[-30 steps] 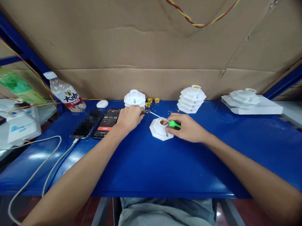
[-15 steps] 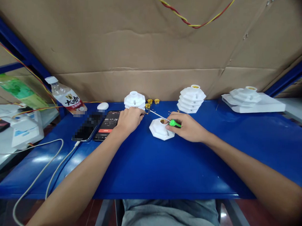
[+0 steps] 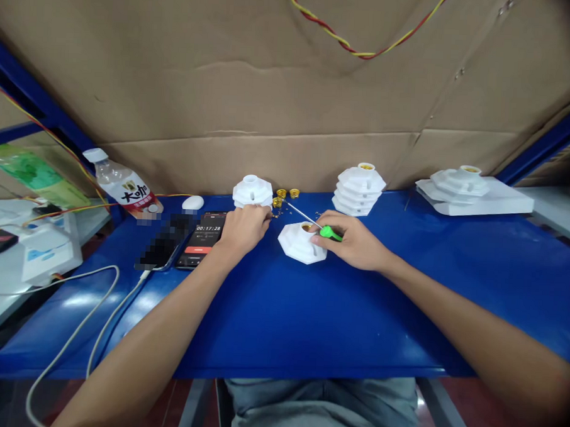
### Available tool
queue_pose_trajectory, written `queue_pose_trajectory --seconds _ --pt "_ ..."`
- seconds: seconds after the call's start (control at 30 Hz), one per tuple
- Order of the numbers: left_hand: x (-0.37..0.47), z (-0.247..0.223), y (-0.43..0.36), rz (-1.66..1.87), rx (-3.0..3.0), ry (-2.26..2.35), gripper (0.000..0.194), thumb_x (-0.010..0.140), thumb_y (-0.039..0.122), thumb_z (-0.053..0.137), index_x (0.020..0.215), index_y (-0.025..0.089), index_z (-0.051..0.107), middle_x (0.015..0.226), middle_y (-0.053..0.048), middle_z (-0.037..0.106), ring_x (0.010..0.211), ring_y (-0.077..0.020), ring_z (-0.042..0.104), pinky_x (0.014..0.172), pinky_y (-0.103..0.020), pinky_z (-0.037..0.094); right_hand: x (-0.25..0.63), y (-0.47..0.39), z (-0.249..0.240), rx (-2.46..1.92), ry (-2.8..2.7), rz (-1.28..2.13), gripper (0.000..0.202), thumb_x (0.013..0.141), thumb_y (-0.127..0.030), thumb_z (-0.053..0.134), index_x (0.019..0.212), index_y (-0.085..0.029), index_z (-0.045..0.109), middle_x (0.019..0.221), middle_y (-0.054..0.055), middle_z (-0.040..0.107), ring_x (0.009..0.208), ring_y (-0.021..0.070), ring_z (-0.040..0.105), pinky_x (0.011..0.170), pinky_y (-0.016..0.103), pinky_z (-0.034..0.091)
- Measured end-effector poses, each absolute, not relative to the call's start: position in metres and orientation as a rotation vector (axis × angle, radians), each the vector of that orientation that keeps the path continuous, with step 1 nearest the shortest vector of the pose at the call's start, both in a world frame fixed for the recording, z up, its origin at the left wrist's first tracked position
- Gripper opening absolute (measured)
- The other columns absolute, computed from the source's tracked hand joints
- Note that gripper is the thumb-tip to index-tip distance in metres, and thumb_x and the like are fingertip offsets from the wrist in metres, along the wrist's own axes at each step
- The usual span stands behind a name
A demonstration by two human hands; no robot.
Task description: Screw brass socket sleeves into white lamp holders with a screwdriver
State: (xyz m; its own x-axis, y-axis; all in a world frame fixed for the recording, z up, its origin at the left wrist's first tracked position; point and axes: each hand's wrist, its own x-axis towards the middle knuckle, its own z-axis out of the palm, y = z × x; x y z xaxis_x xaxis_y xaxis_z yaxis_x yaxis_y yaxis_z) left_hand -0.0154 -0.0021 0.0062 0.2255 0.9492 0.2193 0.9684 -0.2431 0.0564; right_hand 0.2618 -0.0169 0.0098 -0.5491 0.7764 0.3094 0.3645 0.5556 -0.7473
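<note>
My right hand [image 3: 357,240] is wrapped round a screwdriver with a green and black handle [image 3: 330,233]. Its long metal shaft points left and away from me, the tip close to several brass threaded shells [image 3: 277,202]. Beneath that hand, touched by its fingers, sits a white octagonal lamp holder [image 3: 299,244] with a brass-lined socket. My left hand [image 3: 246,227] is closed, fingertips down by small loose screws [image 3: 275,215]; whatever they pinch is too small to make out. Right behind it stands a pile of white lamp holders [image 3: 252,189], partly covered by the hand.
Stacked lamp holders [image 3: 359,190] stand at the back; more lie on a white box [image 3: 503,196] at right. Two phones, one a black phone with a timer [image 3: 203,238], lie left beside a bottle [image 3: 125,187]. A white cable [image 3: 113,310] crosses the blue table [image 3: 308,328].
The view has shifted slightly. The screwdriver tip has moved a little away from the brass shells, and the lamp holder under my right hand sits slightly further left. My left hand stays nearly still.
</note>
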Motion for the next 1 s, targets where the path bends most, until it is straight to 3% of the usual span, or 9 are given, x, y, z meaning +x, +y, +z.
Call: queue_pose_trajectory --seconds 0.1,0.17,0.33,0.47,0.7,1.0 --pt "-0.013 0.007 -0.003 -0.522 -2.436 -1.849 0.019 0.097 0.024 0.067 0.110 0.023 0.080 0.108 -0.015 0.082 0.089 -0.0363 0.078 0.077 -0.049 0.060 0.263 -0.016 0.009 -0.907 -2.042 0.855 0.021 0.094 -0.043 0.078 0.102 -0.023 0.078 0.107 0.006 0.070 0.090 0.0196 0.066 0.078 0.035 0.050" --pt "-0.008 0.007 -0.004 -0.829 -2.572 -1.798 0.016 0.093 0.020 0.069 0.104 0.022 0.080 0.102 -0.012 0.083 0.084 -0.0295 0.078 0.077 -0.044 0.062 0.264 -0.014 0.009 -0.918 -1.955 0.867 0.024 0.092 -0.045 0.079 0.103 -0.023 0.078 0.105 0.005 0.071 0.080 0.0169 0.064 0.070 0.034 0.049" --pt "0.008 0.002 -0.005 -1.803 -2.831 -1.694 0.018 0.089 0.020 0.070 0.106 0.016 0.074 0.094 -0.008 0.081 0.080 -0.0199 0.077 0.072 -0.033 0.066 0.266 -0.012 0.007 -0.963 -1.755 0.981 0.031 0.093 -0.053 0.078 0.103 -0.023 0.074 0.065 -0.004 0.061 0.051 0.0109 0.049 0.051 0.030 0.038" --pt "0.017 -0.002 -0.008 -2.243 -2.743 -1.728 0.017 0.086 0.027 0.078 0.095 0.017 0.070 0.085 -0.007 0.079 0.077 -0.0191 0.078 0.073 -0.034 0.069 0.265 -0.011 0.009 -1.013 -1.647 0.995 0.033 0.094 -0.055 0.076 0.098 -0.023 0.069 0.055 -0.005 0.056 0.047 0.0110 0.048 0.047 0.029 0.035" --pt "0.030 0.003 -0.023 -2.296 -2.713 -1.680 0.021 0.084 0.033 0.085 0.094 0.019 0.072 0.092 -0.008 0.084 0.087 -0.0241 0.083 0.086 -0.042 0.070 0.253 -0.019 0.009 -1.030 -1.636 1.190 0.031 0.094 -0.053 0.074 0.094 -0.023 0.066 0.055 -0.005 0.059 0.044 0.0101 0.048 0.043 0.027 0.030" --pt "0.035 0.002 -0.029 -2.339 -2.707 -1.605 0.024 0.083 0.029 0.086 0.099 0.019 0.071 0.100 -0.009 0.085 0.095 -0.0251 0.083 0.088 -0.041 0.070 0.252 -0.019 0.001 -0.995 -1.583 1.331 0.030 0.096 -0.054 0.074 0.096 -0.025 0.065 0.057 -0.004 0.059 0.046 0.0109 0.051 0.046 0.027 0.033"
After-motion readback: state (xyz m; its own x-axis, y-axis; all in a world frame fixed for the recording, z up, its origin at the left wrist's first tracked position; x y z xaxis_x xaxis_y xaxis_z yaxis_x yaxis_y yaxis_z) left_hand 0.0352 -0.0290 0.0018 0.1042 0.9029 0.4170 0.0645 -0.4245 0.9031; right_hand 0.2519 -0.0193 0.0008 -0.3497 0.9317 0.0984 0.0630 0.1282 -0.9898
